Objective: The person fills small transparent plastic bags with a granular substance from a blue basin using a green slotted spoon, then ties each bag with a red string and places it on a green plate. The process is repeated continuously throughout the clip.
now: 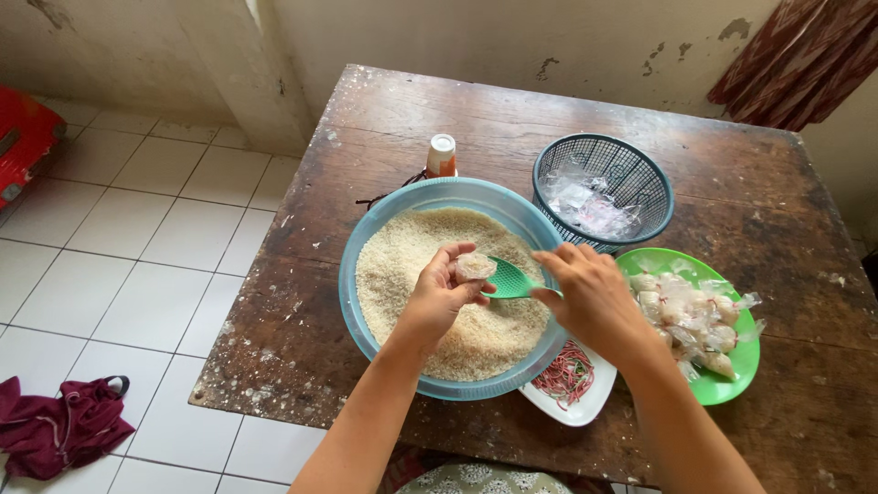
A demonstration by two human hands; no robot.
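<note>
From the head camera, the left hand (442, 293) pinches a small clear plastic bag (475, 266) partly filled with rice, fingers closed around its mouth, above a blue basin of rice (384, 220) on the worn wooden table (750, 210). The right hand (593, 295) grips a green scoop (508, 279), its tip touching the bag. Just beside the basin lie a white dish of rubber bands (585, 407), a green plate of filled bags (745, 352), a dark mesh basket (640, 174) and a small bottle (442, 155).
</note>
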